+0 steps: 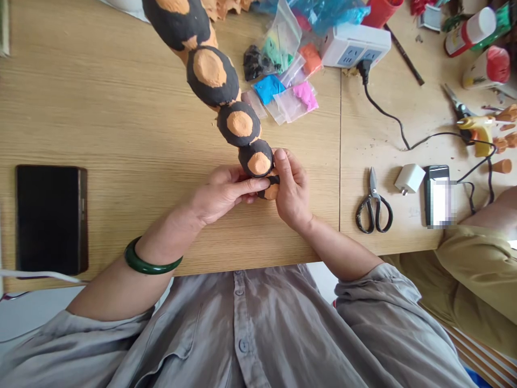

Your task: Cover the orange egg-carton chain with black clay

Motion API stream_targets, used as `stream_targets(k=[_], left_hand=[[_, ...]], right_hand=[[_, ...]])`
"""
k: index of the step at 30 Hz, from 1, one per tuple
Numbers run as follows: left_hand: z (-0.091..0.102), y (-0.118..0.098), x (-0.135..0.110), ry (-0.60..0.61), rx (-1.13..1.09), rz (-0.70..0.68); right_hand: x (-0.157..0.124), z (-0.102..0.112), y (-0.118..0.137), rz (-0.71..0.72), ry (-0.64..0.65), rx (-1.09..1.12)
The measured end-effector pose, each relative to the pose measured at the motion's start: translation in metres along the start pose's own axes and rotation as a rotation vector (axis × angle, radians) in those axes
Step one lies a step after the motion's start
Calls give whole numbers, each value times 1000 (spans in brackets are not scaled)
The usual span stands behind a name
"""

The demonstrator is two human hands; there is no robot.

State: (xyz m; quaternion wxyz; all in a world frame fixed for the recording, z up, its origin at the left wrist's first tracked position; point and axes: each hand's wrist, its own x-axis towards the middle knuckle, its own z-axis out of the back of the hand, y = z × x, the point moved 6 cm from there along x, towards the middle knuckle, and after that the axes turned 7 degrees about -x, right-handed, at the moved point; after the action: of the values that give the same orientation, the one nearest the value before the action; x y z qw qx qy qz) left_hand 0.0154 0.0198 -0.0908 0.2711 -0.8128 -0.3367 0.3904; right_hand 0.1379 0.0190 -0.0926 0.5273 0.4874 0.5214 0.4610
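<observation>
A long clay figure (238,121) made of black balls with orange patches runs from the top of the view down to the table's middle. My left hand (220,191) and my right hand (291,188) both pinch its smallest end segment (270,188), fingers pressed together on it. A green bangle (149,264) sits on my left wrist. Part of the end segment is hidden by my fingers.
Small bags of coloured clay (283,81) and a power strip (355,43) lie beyond the figure. Black scissors (374,205), a white charger (409,179), a phone (438,195) and a glue gun (479,132) are to the right. A dark tablet (50,218) lies left. Another person's arm (493,213) shows at the right edge.
</observation>
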Motion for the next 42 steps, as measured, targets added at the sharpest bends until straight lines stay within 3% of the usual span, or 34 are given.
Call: stream_targets(k=[25,30,35,42], left_hand=[[8,7,3,49,105,-132],[5,4,3,42,106,-125],[0,-2,1,94,15,-22],[0,0,1,22,14,-23]], right_hand=[[5,4,-8,-182,-45,47],[7,5,-8,-150,-72,44],[5,5,-4,-128,-79,1],[-4,4,8,-8,-51,-90]])
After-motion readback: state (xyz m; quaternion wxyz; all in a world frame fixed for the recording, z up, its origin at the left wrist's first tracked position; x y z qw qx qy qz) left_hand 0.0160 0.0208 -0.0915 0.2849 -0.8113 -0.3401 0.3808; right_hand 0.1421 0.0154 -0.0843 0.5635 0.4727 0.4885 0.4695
